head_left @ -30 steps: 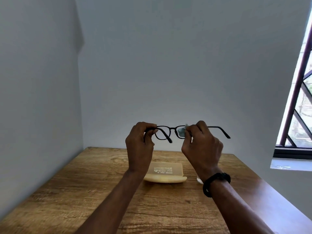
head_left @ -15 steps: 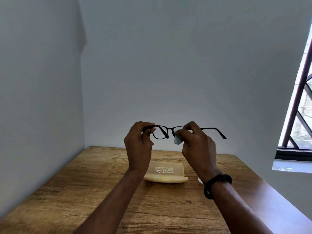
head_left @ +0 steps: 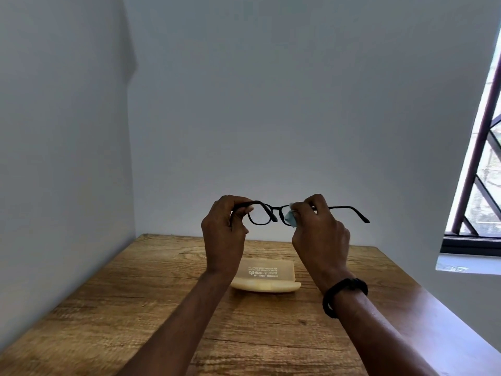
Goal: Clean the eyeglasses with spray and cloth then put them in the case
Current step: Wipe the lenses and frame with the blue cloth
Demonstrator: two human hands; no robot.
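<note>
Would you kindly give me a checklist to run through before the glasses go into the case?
1. Glasses held firmly: ok. The left hand grips the glasses at one end of the frame.
2. Cloth on a lens: ok. The right hand pinches the cloth over the right-side lens.
3. Lenses clean: cannot tell, too small to judge.
4. Temples folded: not ok. One sticks out to the right.
5. Case within reach: ok. The case lies on the table below the hands.
6. Case open: cannot tell.
</note>
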